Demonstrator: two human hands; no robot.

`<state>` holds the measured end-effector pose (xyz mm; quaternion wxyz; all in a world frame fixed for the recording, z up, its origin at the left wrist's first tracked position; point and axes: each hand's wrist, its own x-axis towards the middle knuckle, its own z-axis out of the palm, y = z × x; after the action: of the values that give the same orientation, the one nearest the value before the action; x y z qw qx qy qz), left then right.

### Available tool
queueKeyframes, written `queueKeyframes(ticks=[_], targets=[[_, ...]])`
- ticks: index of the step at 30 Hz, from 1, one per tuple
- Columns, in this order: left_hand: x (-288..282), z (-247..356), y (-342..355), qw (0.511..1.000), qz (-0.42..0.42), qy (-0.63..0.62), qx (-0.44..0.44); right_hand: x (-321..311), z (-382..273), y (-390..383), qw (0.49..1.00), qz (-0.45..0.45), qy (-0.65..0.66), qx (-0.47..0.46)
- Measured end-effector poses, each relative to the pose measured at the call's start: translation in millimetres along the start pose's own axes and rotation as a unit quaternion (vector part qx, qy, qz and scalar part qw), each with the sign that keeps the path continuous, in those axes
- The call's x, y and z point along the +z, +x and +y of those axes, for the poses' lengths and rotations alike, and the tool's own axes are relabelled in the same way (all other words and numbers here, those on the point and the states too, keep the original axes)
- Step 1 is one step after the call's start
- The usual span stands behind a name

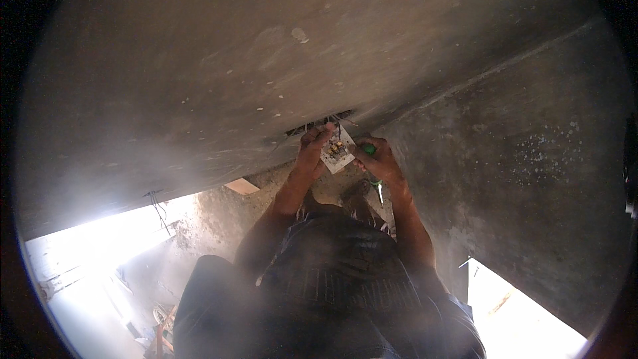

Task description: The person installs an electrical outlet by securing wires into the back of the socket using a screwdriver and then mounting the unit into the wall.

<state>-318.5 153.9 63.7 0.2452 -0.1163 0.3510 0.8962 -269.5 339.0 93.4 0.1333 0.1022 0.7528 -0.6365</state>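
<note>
My left hand (312, 149) holds a small white switch plate (337, 153) turned back-side up, showing brass terminals and thin wires. The wires run up into a dark rectangular recess (319, 124) in the grey wall. My right hand (375, 159) is closed on a green-handled screwdriver (369, 149), whose other end (379, 193) sticks out below the hand. Its tip is hidden at the plate's right edge. Both forearms reach up from my dark checked shirt.
A bare grey plastered wall (232, 60) fills the upper view and meets a second wall (531, 159) at a corner on the right. A pale block (242, 186) lies on the dirt floor. Bright openings glare at lower left (100, 259) and lower right (512, 319).
</note>
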Motion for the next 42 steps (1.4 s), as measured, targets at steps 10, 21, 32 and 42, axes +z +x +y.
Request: queueKeyframes(ticks=[10, 21, 32, 42], targets=[[9, 6, -4, 1.000, 0.012, 0.016, -0.009, 0, 1, 0, 1.000, -0.002, 0.004, 0.023], [-1, 15, -7, 0.867, -0.114, 0.413, 0.254, 11, 12, -2, 0.999, 0.052, 0.000, 0.014], [-5, 0, -1, 0.900, 0.017, 0.412, 0.141, 19, 18, -2, 0.995, 0.099, -0.028, -0.015], [16, 5, -15, 0.884, 0.059, 0.431, 0.173, 23, 9, -9, 0.987, 0.150, -0.058, -0.009]])
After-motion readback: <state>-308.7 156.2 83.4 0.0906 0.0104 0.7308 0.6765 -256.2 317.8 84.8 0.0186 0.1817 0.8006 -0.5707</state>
